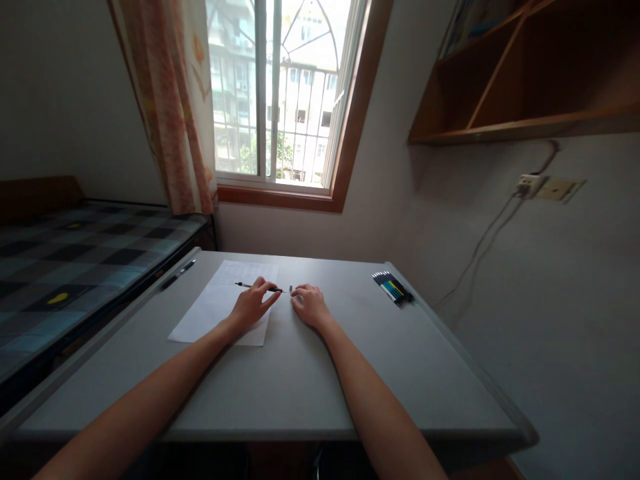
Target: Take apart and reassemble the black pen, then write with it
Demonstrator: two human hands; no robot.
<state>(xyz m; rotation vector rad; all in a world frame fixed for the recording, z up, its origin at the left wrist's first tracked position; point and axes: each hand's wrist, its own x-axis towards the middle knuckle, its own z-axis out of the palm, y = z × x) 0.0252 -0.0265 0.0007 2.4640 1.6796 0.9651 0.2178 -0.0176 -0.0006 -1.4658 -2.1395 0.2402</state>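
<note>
My left hand (254,303) rests on a white sheet of paper (220,303) and pinches a thin black pen (243,285) that points right, its tip towards my other hand. My right hand (309,305) lies just right of the sheet on the grey desk (350,353), fingers curled around a small grey pen cap (291,289) held at the fingertips, a short gap from the pen's tip.
A pack of coloured pens (393,288) lies at the desk's far right edge. A dark pen (177,274) sits at the far left edge. A bed with a checked cover (75,260) stands left; wall, window and shelf behind.
</note>
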